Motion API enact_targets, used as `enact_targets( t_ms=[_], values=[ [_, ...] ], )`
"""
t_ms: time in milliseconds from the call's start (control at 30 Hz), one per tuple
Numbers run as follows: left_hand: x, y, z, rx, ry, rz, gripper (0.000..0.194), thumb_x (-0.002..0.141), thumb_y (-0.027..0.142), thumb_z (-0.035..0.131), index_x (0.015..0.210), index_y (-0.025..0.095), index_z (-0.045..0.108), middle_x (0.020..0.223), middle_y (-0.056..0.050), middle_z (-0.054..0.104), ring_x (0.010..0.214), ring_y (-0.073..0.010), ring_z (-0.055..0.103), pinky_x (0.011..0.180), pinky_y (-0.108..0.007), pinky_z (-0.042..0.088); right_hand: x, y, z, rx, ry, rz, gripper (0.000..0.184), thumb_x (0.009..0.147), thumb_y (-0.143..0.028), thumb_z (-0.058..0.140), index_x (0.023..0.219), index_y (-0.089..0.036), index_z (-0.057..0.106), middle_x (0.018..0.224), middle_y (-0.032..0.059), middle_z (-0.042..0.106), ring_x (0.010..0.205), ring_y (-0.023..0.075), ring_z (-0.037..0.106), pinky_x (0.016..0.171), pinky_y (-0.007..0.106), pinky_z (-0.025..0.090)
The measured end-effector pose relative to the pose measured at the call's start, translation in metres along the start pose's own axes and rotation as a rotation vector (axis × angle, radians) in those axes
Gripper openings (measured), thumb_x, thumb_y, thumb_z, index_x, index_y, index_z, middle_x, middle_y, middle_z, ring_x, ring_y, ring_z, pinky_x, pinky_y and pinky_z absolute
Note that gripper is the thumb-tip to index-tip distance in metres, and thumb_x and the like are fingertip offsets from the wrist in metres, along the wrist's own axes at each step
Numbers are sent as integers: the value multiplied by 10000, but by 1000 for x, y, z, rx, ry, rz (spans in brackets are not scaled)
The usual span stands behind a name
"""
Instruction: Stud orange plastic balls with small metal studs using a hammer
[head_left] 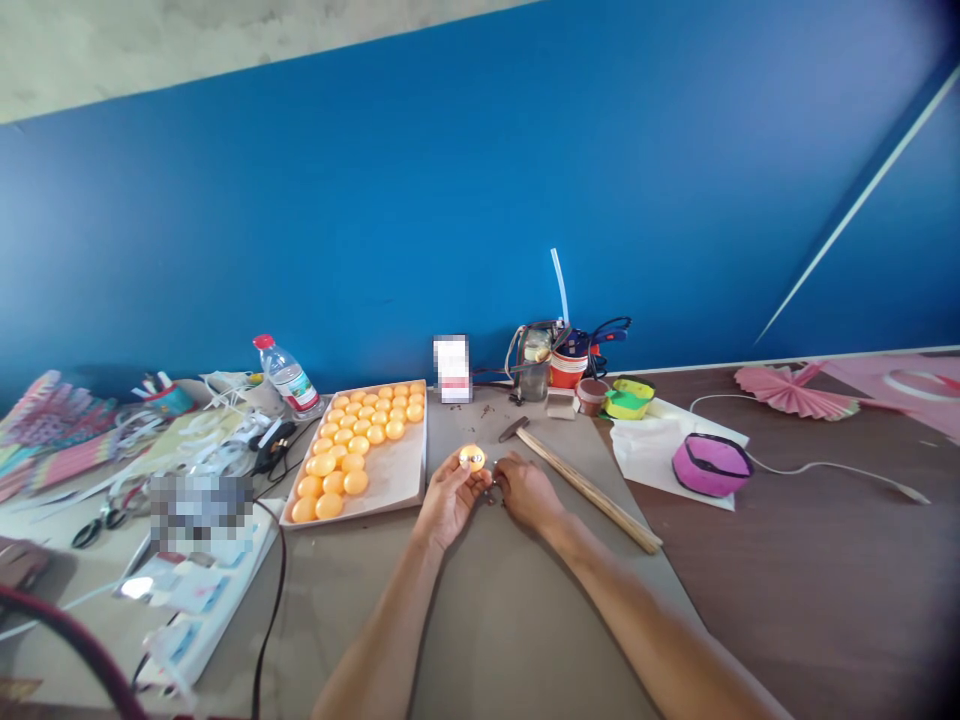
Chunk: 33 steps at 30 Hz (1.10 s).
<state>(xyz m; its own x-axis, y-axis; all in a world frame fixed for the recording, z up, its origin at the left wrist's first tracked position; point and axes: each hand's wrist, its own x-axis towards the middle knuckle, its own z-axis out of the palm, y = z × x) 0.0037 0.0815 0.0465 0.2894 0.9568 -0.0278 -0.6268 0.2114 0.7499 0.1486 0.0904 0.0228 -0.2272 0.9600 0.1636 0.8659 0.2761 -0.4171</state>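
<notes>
My left hand (454, 492) grips an orange ping-pong ball (472, 459) with dark printing on its upper face. Close beside it, my right hand (527, 488) has its fingers curled down near the grey mat (491, 600). Whatever those fingertips hold is too small to make out; little dark bits lie around them. To the left stands a shallow white box (401, 470) with many orange ping-pong balls (360, 427) in rows, its front right part bare. A hammer (592, 490) with a wooden handle rests just right of my right hand.
At the back are a phone (452, 370), a glass jar (534, 370) and an orange-red tub (568, 370). Left of the box are a water bottle (289, 378), scissors (101, 525) and a black cable (279, 590). A pink-and-black pouch-like thing (711, 466) lies right.
</notes>
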Motion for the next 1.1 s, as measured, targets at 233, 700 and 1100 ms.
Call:
enact_targets(
  t_ms=[233,700,1100],
  values=[
    [0,-1,-1,-6,8,1,284,742,225,633,1006,141,567,939,-68,627,702,-115,587,699,-256,445,-1,4,1,-11,-45,-78,231,781,-123,436,930,-208,592,933,45,577,833,153,538,744,247,320],
    [0,0,0,-15,12,-10,272,739,233,636,985,133,581,910,-62,628,710,-115,590,701,-250,447,-1,4,1,92,-12,-55,218,813,-123,390,881,-177,590,913,44,587,827,138,533,744,234,320],
    [0,-2,1,-42,25,-10,227,718,214,655,924,139,597,839,-45,625,689,-116,588,699,-257,448,-2,0,-6,4,-131,-118,160,787,-270,522,907,-208,607,925,46,552,833,162,515,730,256,318]
  ],
)
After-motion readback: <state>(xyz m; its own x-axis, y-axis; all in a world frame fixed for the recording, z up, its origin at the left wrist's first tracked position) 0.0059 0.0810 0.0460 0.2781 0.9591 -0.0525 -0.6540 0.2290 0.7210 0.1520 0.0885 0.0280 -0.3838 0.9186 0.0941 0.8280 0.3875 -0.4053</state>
